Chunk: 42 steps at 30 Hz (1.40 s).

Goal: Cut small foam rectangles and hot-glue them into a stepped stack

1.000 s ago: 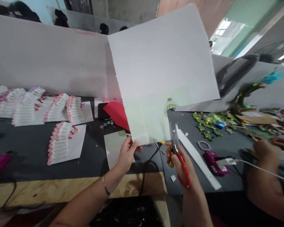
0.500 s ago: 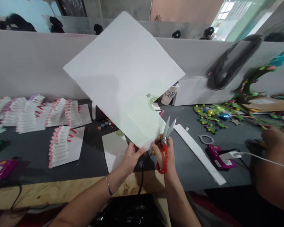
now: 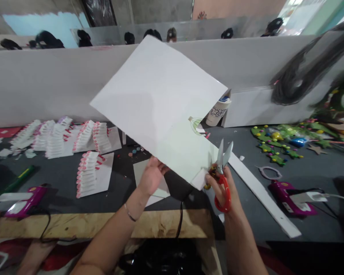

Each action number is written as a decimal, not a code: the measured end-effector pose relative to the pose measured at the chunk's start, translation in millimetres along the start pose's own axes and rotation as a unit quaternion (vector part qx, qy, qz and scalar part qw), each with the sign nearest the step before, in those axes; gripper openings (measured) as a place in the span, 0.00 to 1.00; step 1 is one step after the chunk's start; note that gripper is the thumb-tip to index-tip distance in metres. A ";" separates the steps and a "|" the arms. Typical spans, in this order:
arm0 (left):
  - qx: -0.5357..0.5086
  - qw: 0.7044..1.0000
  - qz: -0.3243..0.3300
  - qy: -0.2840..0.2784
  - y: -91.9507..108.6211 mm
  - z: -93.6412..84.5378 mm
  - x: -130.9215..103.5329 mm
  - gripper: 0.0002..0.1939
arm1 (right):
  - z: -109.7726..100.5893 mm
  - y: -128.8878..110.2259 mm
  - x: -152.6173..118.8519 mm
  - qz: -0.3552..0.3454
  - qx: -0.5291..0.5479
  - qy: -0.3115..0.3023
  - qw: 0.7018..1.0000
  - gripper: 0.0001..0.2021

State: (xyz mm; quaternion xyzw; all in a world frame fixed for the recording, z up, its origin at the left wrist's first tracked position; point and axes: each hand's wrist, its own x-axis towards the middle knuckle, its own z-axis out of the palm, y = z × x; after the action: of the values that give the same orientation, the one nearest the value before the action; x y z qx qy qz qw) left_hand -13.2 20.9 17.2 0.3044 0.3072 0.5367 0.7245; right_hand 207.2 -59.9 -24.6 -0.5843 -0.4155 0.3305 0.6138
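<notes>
My right hand (image 3: 223, 187) is closed round scissors (image 3: 224, 166) with red handles; their blades point up, parted. Its thumb and fingers also meet a small white piece (image 3: 199, 179) at the bottom corner of a large white sheet (image 3: 160, 91). This sheet is raised on a slant, with a notch in its right side and a pale green striped drawing (image 3: 196, 124) beside the notch. At the sheet's lower left edge is my left hand (image 3: 151, 177), closed on the edge, some fingertips hidden behind it.
Fans of white strips with pink ends (image 3: 87, 175) lie left on the dark table. A patterned paper cup (image 3: 216, 112) stands behind the sheet. To the right are a long white strip (image 3: 263, 194), a purple power strip (image 3: 292, 198) and green star ornaments (image 3: 275, 147).
My left hand has shifted from the sheet's bottom corner up along its lower left edge. The sheet has lowered slightly; the view has turned left. The scissors stay in my right hand.
</notes>
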 end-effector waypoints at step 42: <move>-0.039 0.977 0.089 0.192 -12.0 4.9 -13.8 0.21 | 61.5 -19.9 -52.8 0.010 -0.050 -0.303 0.952 0.22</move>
State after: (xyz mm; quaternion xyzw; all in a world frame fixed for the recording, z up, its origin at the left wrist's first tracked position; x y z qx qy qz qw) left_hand -5.7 4.2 12.6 0.1935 0.3914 0.6586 0.6128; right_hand 127.4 -81.7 -13.1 -0.4907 -0.5922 0.4769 0.4255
